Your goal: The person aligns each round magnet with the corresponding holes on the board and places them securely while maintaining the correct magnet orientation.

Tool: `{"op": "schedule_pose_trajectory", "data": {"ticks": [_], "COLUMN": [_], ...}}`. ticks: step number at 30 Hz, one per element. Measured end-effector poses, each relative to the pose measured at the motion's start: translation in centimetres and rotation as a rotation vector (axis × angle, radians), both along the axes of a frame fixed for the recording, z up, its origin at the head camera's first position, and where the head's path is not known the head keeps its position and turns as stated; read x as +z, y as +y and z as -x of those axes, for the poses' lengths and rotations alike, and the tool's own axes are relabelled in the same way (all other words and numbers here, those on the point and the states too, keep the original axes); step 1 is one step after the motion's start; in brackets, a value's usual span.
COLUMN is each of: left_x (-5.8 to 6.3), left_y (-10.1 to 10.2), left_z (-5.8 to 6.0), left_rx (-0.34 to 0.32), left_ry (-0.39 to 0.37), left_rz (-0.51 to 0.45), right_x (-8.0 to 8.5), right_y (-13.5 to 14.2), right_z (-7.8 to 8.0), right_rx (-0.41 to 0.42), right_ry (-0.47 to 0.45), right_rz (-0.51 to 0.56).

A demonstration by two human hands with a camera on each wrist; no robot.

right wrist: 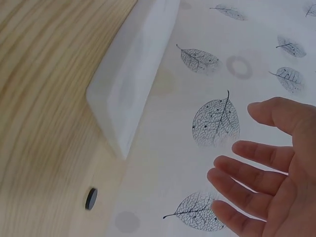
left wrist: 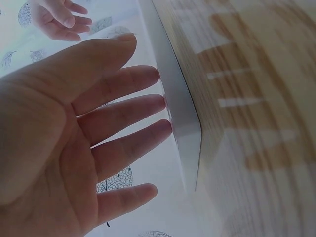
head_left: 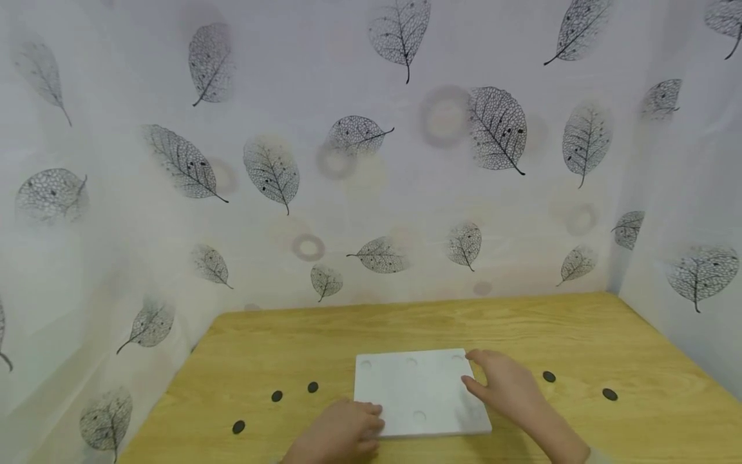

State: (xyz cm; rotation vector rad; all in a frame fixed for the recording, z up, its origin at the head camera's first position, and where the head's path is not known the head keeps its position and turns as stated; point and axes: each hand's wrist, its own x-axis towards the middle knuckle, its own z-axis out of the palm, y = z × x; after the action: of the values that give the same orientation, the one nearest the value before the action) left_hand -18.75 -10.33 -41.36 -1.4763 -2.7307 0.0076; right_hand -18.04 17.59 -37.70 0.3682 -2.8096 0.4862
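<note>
A white rectangular board (head_left: 406,393) with several shallow round recesses lies flat on the wooden table. At its front left corner is my left hand (head_left: 342,430); in the left wrist view, fairly straight fingertips (left wrist: 157,129) appear to touch the board's edge (left wrist: 180,103). Over the board's right side hovers my right hand (head_left: 510,390), thumb and fingers spread apart. The right wrist view shows nothing in its loosely bent fingers (right wrist: 247,192), which are apart from the board (right wrist: 131,74). No disc shows in either hand.
Three small black discs lie left of the board, the nearest a black disc (head_left: 313,387). To the right lie a black disc (head_left: 549,376) and another black disc (head_left: 610,394). A leaf-patterned curtain (head_left: 371,193) surrounds the wooden table (head_left: 278,348) at the back and sides.
</note>
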Motion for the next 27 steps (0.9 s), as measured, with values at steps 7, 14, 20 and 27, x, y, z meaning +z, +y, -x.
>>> {"op": "schedule_pose_trajectory", "data": {"ticks": [7,14,20,27], "left_x": [0.1,0.1,0.2,0.2], "left_y": [0.1,-0.1,-0.1,0.0], "left_z": [0.1,0.1,-0.1,-0.1], "left_rx": [0.014,0.023,0.035,0.043], "left_ry": [-0.029,-0.028,-0.037,-0.039], "left_rz": [-0.03,-0.032,-0.023,-0.001], "right_x": [0.2,0.3,0.2,-0.5], "right_y": [1.8,2.9,3.5,4.1], "right_z": [0.4,0.6,1.1,1.7], "right_rx": [0.0,0.0,0.033,0.038], "right_ry": [0.015,-0.009,0.005,-0.059], "right_rz": [-0.045,-0.063,-0.088,-0.109]}}
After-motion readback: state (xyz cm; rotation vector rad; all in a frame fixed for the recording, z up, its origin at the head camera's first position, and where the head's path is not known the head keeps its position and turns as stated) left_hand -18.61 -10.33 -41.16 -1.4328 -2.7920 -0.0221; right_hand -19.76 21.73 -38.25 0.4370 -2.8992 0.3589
